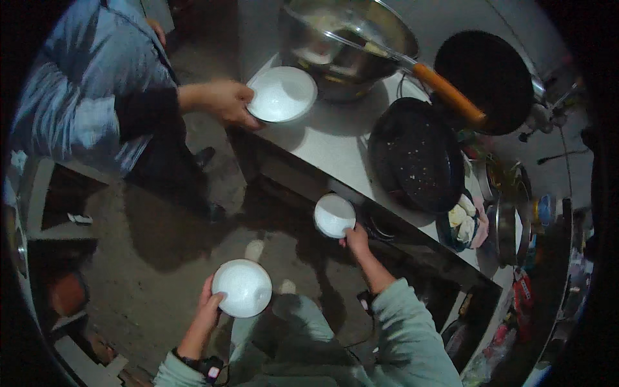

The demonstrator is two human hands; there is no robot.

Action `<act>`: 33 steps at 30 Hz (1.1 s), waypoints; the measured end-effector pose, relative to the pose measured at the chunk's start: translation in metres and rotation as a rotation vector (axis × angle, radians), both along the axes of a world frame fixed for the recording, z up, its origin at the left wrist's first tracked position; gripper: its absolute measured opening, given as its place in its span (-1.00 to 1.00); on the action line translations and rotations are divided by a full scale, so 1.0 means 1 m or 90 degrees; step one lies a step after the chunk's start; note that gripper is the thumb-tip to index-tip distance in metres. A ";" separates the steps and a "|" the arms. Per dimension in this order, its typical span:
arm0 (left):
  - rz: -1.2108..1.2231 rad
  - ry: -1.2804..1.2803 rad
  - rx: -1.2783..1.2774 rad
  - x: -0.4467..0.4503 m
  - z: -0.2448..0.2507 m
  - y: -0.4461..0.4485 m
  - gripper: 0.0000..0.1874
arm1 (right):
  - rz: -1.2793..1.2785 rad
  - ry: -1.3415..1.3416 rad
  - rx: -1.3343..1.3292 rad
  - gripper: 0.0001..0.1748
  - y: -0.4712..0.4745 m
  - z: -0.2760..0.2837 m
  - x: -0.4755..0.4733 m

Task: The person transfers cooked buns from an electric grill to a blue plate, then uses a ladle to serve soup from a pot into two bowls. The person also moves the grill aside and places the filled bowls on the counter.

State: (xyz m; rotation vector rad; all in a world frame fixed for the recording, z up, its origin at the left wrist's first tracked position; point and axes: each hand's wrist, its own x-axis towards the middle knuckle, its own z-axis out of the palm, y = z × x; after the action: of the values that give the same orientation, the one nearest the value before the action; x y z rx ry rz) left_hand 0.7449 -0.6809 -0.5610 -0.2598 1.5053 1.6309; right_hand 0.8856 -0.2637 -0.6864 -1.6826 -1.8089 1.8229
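Note:
Gripped at its left rim, a white bowl (pixel 243 289) is in my left hand (pixel 211 299), held above the floor in front of my legs. A smaller-looking white bowl (pixel 334 216) is in my right hand (pixel 355 238), pinched at its lower right rim, close to the counter's front edge. Both bowls appear to have nothing in them, though shadow covers part of each. Farther off, a co-worker's hand (pixel 227 102) holds a third white bowl (pixel 283 94) over the corner of the white counter (pixel 329 155).
A large metal pot (pixel 348 53) stands on the counter, with an orange-handled utensil (pixel 435 89) across its rim. Dark pans (pixel 418 157) sit to its right, beside a container of pale pieces (pixel 462 220). At left stands the co-worker (pixel 96 87) in a blue top.

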 end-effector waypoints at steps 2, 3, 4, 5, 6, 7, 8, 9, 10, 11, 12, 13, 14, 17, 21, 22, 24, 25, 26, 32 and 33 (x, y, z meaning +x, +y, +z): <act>-0.032 -0.001 -0.004 -0.005 0.011 0.017 -0.29 | 0.024 0.053 -0.031 -0.66 -0.030 0.049 0.019; -0.038 -0.027 0.013 -0.011 0.017 0.029 -0.28 | 0.048 0.040 -0.077 -0.64 -0.040 0.079 0.027; -0.060 -0.022 0.018 -0.016 0.018 0.038 -0.28 | 0.040 0.091 -0.086 -0.60 -0.052 0.106 0.034; -0.060 -0.031 0.042 -0.017 0.022 0.047 -0.29 | 0.044 0.109 -0.064 -0.59 -0.065 0.132 0.039; -0.067 -0.022 -0.005 -0.018 0.024 0.054 -0.30 | 0.034 0.122 -0.054 -0.59 -0.074 0.156 0.039; -0.081 -0.011 0.007 -0.020 0.024 0.067 -0.32 | 0.021 0.133 -0.059 -0.58 -0.081 0.178 0.039; -0.133 0.079 -0.005 -0.021 0.024 0.077 -0.33 | 0.032 0.187 -0.056 -0.59 -0.087 0.198 0.038; -0.172 0.118 -0.009 -0.018 0.022 0.090 -0.40 | 0.056 0.199 -0.039 -0.61 -0.088 0.210 0.036; -0.172 0.119 0.064 -0.014 0.021 0.101 -0.46 | 0.062 0.224 0.025 -0.63 -0.091 0.218 0.032; -0.204 0.135 0.085 -0.012 0.022 0.110 -0.49 | 0.101 0.210 0.007 -0.64 -0.090 0.229 0.031; -0.204 0.098 0.116 -0.008 0.022 0.120 -0.50 | 0.111 0.198 0.015 -0.64 -0.091 0.235 0.030; -0.220 0.121 0.084 -0.004 0.025 0.125 -0.49 | 0.119 0.183 0.015 -0.64 -0.094 0.241 0.029; -0.220 0.126 0.085 -0.001 0.027 0.131 -0.48 | 0.136 0.177 0.058 -0.63 -0.099 0.246 0.029; -0.228 0.059 0.143 0.005 0.036 0.142 -0.41 | 0.155 0.143 0.122 -0.59 -0.112 0.254 0.025; -0.219 -0.147 0.095 0.019 0.047 0.128 -0.35 | 0.354 -0.074 0.277 -0.47 -0.134 0.250 0.024; -0.202 -0.123 0.089 0.023 0.047 0.123 -0.35 | 0.369 -0.057 0.317 -0.45 -0.141 0.244 0.023; -0.175 -0.130 0.036 0.028 0.043 0.112 -0.35 | 0.419 -0.019 0.327 -0.41 -0.145 0.231 0.026; -0.169 -0.146 -0.013 0.029 0.040 0.104 -0.35 | 0.387 0.000 0.188 -0.41 -0.148 0.221 0.023; -0.164 -0.154 -0.016 0.032 0.035 0.097 -0.35 | 0.349 0.056 0.078 -0.41 -0.151 0.209 0.018; -0.140 -0.233 0.159 0.040 -0.016 0.054 -0.30 | 0.399 0.059 0.043 -0.43 -0.169 0.148 0.023; -0.135 -0.263 0.187 0.044 -0.023 0.048 -0.29 | 0.411 0.068 0.064 -0.42 -0.171 0.137 0.024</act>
State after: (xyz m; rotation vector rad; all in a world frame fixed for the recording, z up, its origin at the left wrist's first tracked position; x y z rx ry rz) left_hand 0.7885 -0.6324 -0.5845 -0.2459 0.9372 1.4936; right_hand 0.9098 -0.4346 -0.5492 -1.0000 -2.5385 1.9172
